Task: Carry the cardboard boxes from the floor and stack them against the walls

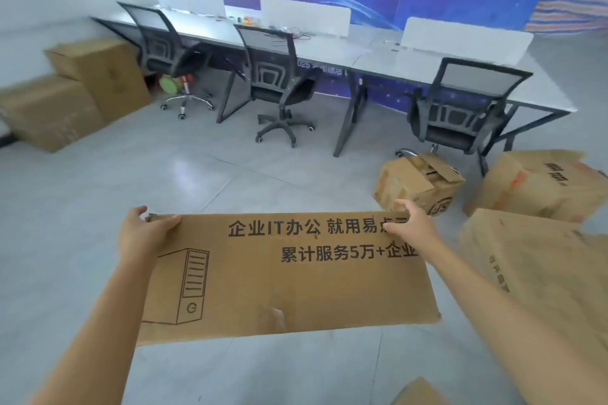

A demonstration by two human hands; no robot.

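Head view: the printed carton (286, 276), seemingly flattened, is held off the floor on the near side of the long desk (329, 49), its long axis roughly parallel to the desk; the left hand (141, 233) curls over its far left corner, the right hand (414, 223) over the far edge; the carton spans between both grips, reaching back toward the person; the wall stack (82, 85), off the desk's left end, is probably the goal, nearer the left hand.

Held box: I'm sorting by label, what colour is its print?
Black, on the brown held box; head view.
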